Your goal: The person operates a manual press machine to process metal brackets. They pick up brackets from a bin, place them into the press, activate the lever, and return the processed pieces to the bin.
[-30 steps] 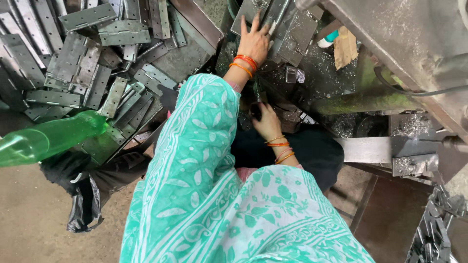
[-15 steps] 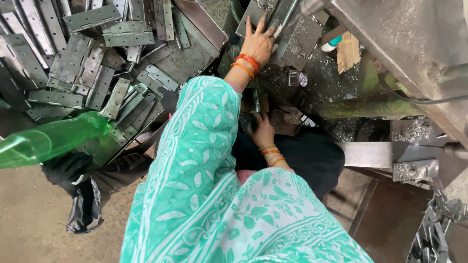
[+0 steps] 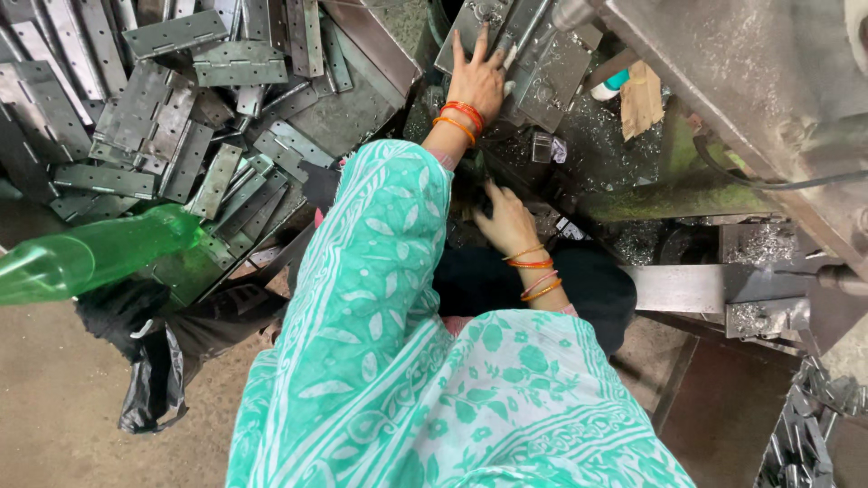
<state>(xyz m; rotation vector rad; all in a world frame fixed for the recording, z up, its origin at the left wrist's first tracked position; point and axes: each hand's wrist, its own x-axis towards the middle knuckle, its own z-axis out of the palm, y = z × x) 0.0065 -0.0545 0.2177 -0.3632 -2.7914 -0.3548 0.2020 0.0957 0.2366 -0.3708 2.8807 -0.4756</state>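
**A metal workshop floor**

This is looking like a small metalworking shop. Grey steel hinges (image 3: 172, 117) are lying heaped in a loose pile on the floor. A heavy machine (image 3: 741, 81) is standing at the right, with bright metal shavings (image 3: 764, 242) gathering around its base. Grime is covering the concrete floor (image 3: 54, 407) and the machine's steel plates (image 3: 551, 77).

Concrete floor (image 3: 54, 425), grey metal hinges (image 3: 145, 117) piled, black bag (image 3: 154, 361)

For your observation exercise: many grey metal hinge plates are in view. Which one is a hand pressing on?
The plate on the machine bed, under the left hand. The other plates lie heaped, untouched.
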